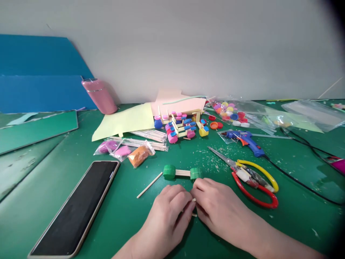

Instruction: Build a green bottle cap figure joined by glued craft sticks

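Observation:
My left hand (168, 210) and my right hand (215, 207) meet low in the middle of the green table (40, 187), fingers pinched together on a small wooden stick piece (194, 199) whose ends just show between them. Just beyond my fingers lies an axle of sticks (182, 173) with a green bottle cap (169, 171) at each end. A loose thin stick (149, 185) lies to the left of it.
A phone (77, 207) lies at the left. Scissors with red and yellow handles (249, 175) and a blue glue gun (246, 139) lie to the right, its cord trailing right. Behind are bottle-cap models (180, 126), clay bags (126, 151), paper sheets (126, 120), a pink tumbler (100, 95).

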### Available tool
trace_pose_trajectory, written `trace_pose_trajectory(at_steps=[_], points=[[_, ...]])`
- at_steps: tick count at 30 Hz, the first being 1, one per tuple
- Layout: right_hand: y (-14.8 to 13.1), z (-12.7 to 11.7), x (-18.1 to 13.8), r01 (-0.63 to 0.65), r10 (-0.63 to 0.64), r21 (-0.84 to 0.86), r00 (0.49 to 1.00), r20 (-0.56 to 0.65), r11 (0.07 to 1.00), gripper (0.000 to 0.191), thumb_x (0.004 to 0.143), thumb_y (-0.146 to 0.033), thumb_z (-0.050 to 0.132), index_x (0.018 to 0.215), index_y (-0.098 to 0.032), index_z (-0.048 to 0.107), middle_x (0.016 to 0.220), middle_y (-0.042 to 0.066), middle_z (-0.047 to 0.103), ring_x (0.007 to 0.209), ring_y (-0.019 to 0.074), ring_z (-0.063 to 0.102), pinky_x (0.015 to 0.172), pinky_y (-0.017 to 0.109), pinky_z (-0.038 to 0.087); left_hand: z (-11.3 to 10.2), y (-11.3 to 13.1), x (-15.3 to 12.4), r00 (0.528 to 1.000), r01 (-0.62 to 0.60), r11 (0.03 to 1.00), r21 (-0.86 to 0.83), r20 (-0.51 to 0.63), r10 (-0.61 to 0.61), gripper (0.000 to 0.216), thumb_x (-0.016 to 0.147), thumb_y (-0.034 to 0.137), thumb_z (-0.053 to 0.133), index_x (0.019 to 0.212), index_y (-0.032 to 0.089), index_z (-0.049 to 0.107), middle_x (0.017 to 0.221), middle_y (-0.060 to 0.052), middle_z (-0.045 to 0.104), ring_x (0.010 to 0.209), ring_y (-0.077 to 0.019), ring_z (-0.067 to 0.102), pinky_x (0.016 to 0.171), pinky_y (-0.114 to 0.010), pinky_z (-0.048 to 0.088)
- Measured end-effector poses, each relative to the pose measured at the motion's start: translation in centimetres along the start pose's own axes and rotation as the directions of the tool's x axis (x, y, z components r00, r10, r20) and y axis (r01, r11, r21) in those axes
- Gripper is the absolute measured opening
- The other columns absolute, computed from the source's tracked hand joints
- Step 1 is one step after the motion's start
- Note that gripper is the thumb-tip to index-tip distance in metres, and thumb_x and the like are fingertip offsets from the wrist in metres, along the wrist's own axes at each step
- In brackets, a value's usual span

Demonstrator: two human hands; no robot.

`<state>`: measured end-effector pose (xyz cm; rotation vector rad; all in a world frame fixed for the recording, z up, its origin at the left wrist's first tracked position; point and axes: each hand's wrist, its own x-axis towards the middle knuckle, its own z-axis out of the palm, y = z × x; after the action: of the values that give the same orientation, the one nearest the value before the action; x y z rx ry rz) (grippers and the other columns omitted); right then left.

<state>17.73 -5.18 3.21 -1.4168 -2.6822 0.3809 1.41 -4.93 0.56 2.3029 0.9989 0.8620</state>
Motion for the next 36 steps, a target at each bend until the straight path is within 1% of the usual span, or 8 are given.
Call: trace_pose_trajectory(at_steps=[7, 12, 17, 21, 29, 32, 34, 36], points=[[0.4, 0.0, 0.2, -0.064, 0.066, -0.036, 0.997, 0.040, 0.997, 0.014, 0.084, -0.012, 0.048, 0.075, -0.019, 0.055, 0.077, 0.002, 0.059, 0.067, 0.0173, 0.058, 0.056, 0.028, 0.038, -0.1, -0.2, -0.1, 0.998, 0.064, 0.997, -0.041, -0.019, -0.065, 0.014, 0.083, 0.013, 0.044, 0.073, 0.018, 0.052, 0.065, -0.003, 0.055, 0.059, -0.0143, 0.051, 0.055, -0.025, 0.042], [-0.2, -0.3, 0.5, -0.042, 0.046, -0.047, 0.995, 0.089, 0.998, 0.016, 0.080, -0.004, 0.051, 0.082, -0.018, 0.059, 0.077, 0.003, 0.063, 0.068, 0.0188, 0.061, 0.056, 0.028, 0.038, -0.4, -0.2, 0.1, 0.991, 0.092, 0.992, -0.083, -0.088, -0.100, 0.013, 0.082, 0.013, 0.046, 0.073, 0.019, 0.053, 0.062, -0.002, 0.054, 0.056, -0.0133, 0.051, 0.053, -0.022, 0.043], [-0.5, -0.7, 0.9, -0.057, 0.067, -0.082, 0.990, 0.122, 0.995, 0.015, 0.075, -0.003, 0.055, 0.077, -0.017, 0.061, 0.073, 0.004, 0.064, 0.065, 0.0197, 0.062, 0.052, 0.028, 0.037, -0.8, -0.1, 0.3, 0.974, 0.120, 0.987, -0.111, -0.178, -0.139, 0.011, 0.080, 0.012, 0.049, 0.074, 0.019, 0.054, 0.062, 0.000, 0.056, 0.054, -0.0114, 0.052, 0.050, -0.020, 0.043], [0.0, 0.1, 0.6, -0.115, 0.114, 0.016, 0.991, 0.063, 0.993, 0.013, 0.075, -0.008, 0.051, 0.076, -0.018, 0.060, 0.074, 0.003, 0.063, 0.066, 0.0188, 0.061, 0.057, 0.028, 0.041, -1.0, -0.1, 0.3, 0.951, 0.172, 0.980, -0.101, -0.244, -0.192, 0.010, 0.079, 0.014, 0.051, 0.072, 0.019, 0.054, 0.060, 0.001, 0.056, 0.052, -0.0110, 0.052, 0.049, -0.019, 0.043], [0.6, 1.0, 0.3, -0.087, 0.112, 0.221, 0.988, -0.105, 0.971, 0.014, 0.072, -0.006, 0.050, 0.074, -0.019, 0.056, 0.070, -0.001, 0.058, 0.063, 0.0144, 0.056, 0.057, 0.024, 0.041, -1.0, -0.2, 0.1, 0.918, 0.256, 0.949, -0.185, -0.259, -0.298, 0.007, 0.078, 0.017, 0.054, 0.071, 0.019, 0.056, 0.061, 0.001, 0.057, 0.053, -0.0112, 0.052, 0.051, -0.020, 0.044], [0.5, 0.6, 0.7, -0.060, 0.152, 0.462, 0.975, -0.164, 0.885, 0.015, 0.071, -0.005, 0.050, 0.073, -0.019, 0.054, 0.068, -0.003, 0.056, 0.059, 0.0098, 0.055, 0.054, 0.019, 0.043, -0.7, -0.1, 0.2, 0.880, 0.344, 0.867, -0.361, -0.198, -0.432, 0.008, 0.077, 0.023, 0.056, 0.071, 0.019, 0.057, 0.060, 0.001, 0.055, 0.052, -0.0119, 0.052, 0.048, -0.021, 0.044], [0.4, 0.5, 0.9, -0.042, 0.181, 0.596, 0.968, -0.176, 0.802, 0.015, 0.071, -0.005, 0.049, 0.074, -0.019, 0.053, 0.068, -0.003, 0.057, 0.057, 0.0083, 0.055, 0.054, 0.016, 0.045, -0.6, 0.1, 0.4, 0.846, 0.403, 0.740, -0.538, -0.090, -0.526, 0.012, 0.079, 0.028, 0.054, 0.072, 0.018, 0.057, 0.055, 0.002, 0.053, 0.048, -0.0118, 0.052, 0.045, -0.021, 0.044], [0.5, 0.6, 1.1, -0.032, 0.191, 0.643, 0.965, -0.179, 0.765, 0.015, 0.072, -0.005, 0.049, 0.074, -0.019, 0.053, 0.069, -0.002, 0.057, 0.057, 0.0084, 0.055, 0.055, 0.016, 0.046, -0.5, 0.2, 0.6, 0.817, 0.439, 0.628, -0.642, -0.006, -0.577, 0.015, 0.078, 0.030, 0.056, 0.071, 0.017, 0.057, 0.052, 0.003, 0.053, 0.047, -0.0118, 0.053, 0.046, -0.022, 0.044]])
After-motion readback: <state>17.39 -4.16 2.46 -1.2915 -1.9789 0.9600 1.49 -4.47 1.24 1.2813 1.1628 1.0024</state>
